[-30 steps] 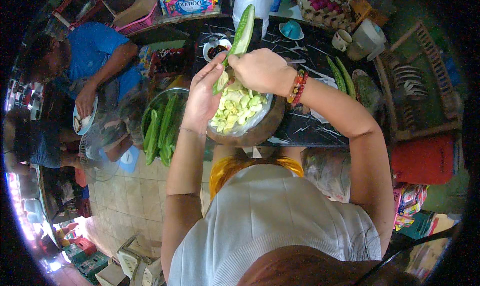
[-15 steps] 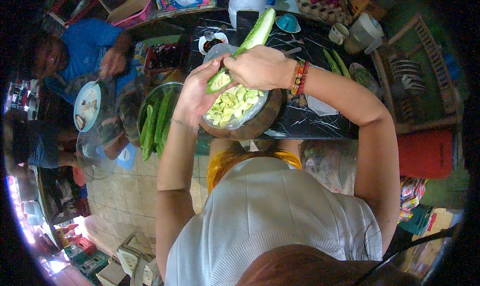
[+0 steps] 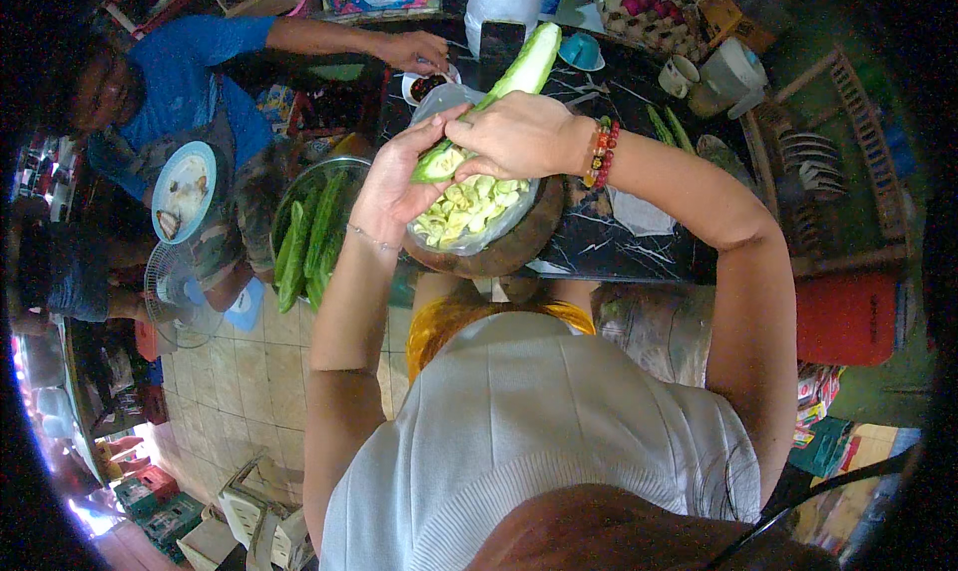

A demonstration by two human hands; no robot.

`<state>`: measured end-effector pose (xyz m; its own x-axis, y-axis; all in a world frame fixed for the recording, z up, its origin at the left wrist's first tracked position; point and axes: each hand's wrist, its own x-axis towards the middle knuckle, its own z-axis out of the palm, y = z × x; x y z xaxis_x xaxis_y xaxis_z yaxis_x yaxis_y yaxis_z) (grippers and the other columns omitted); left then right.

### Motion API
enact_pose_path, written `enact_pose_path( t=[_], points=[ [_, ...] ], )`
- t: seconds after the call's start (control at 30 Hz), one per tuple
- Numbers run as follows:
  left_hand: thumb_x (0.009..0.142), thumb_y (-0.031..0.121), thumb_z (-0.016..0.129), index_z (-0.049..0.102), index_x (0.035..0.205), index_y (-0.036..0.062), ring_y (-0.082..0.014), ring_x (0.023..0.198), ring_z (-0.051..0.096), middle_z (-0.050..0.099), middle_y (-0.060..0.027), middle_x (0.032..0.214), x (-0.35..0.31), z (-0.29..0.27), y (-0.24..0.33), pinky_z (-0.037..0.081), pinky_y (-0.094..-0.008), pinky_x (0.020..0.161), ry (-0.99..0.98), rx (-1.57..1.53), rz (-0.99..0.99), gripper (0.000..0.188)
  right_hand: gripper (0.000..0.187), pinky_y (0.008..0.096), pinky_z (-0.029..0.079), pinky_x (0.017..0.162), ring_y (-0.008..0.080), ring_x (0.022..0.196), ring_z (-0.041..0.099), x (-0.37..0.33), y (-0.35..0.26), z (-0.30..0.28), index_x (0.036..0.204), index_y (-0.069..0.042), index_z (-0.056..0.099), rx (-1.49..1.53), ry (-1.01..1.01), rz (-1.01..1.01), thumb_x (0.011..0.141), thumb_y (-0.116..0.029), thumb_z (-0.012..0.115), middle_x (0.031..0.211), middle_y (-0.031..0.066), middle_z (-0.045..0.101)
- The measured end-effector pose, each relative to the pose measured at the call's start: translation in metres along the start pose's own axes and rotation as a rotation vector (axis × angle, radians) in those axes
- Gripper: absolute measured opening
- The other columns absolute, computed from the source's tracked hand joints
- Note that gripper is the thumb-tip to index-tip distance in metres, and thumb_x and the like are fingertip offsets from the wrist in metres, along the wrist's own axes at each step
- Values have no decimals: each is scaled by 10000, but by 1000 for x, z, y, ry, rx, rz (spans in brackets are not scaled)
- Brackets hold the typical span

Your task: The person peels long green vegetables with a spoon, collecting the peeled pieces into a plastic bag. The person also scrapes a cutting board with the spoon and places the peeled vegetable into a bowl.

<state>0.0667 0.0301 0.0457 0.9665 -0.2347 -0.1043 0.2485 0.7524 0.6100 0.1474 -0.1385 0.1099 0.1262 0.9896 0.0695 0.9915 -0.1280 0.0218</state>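
Observation:
A long, ridged green gourd [image 3: 529, 64] with a pale cut end slants over a bowl of cut pieces. My left hand [image 3: 404, 167] is closed around its lower part. Bent fingers of my right hand [image 3: 519, 137] press against the gourd close to that end; whether they also hold a blade is hidden. Below both hands, pale green chunks [image 3: 474, 212] lie in a clear plastic bag [image 3: 496, 234] set in a round brown wooden bowl [image 3: 544, 227].
At the left, a basin [image 3: 351, 162] holds several whole gourds [image 3: 299, 242]. A seated person [image 3: 185, 82] has a plate [image 3: 185, 192] with food scraps and reaches to a small saucer [image 3: 454, 75]. On the dark marble table [image 3: 619, 257] stand a mug [image 3: 679, 74] and egg trays [image 3: 649, 17].
The seated person's arm has stretched across to the saucer of dark sauce. My hands and the gourd keep nearly the same pose, with the view shifted slightly.

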Motion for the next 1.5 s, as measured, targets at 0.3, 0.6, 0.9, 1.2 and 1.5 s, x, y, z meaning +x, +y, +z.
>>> enact_pose_path(
  t=[0.3, 0.6, 0.9, 1.2, 1.5],
  points=[
    [959, 317, 549, 510, 1316, -11, -204, 1107, 581, 585, -107, 1256, -7, 22, 11, 511, -353, 896, 160, 473, 210, 486, 454, 476, 526, 671, 386, 754, 661, 6, -5, -33, 941, -43, 605, 120, -65, 314, 799, -472, 657, 774, 198, 657],
    [963, 180, 571, 532, 1285, -24, -185, 1066, 612, 613, -100, 1202, -10, 0, 10, 519, -353, 914, 42, 469, 55, 384, 457, 496, 505, 638, 395, 757, 653, -1, -4, -8, 932, -36, 574, 172, -40, 213, 812, -469, 657, 776, 197, 648],
    [962, 113, 568, 515, 1318, -34, -145, 1081, 587, 610, -99, 1215, 1, -3, -9, 487, -295, 932, 101, 372, 258, 389, 384, 498, 499, 620, 389, 718, 647, -2, 12, 4, 935, -79, 585, 133, 13, 156, 856, -455, 602, 738, 167, 641],
    [973, 100, 530, 471, 1340, -47, -185, 1124, 576, 576, -122, 1277, 12, -3, -19, 509, -322, 924, 300, 444, 433, 399, 307, 476, 522, 596, 365, 704, 657, -1, 1, 16, 890, -116, 571, 107, 137, 326, 853, -417, 618, 738, 138, 646],
    [972, 132, 540, 453, 1342, -49, -242, 1133, 584, 562, -162, 1283, 15, -11, -24, 502, -380, 950, 292, 139, 504, 421, 289, 446, 527, 565, 328, 669, 667, -7, -3, 37, 897, -136, 582, 28, 301, 321, 855, -421, 605, 740, 123, 662]
  ],
)
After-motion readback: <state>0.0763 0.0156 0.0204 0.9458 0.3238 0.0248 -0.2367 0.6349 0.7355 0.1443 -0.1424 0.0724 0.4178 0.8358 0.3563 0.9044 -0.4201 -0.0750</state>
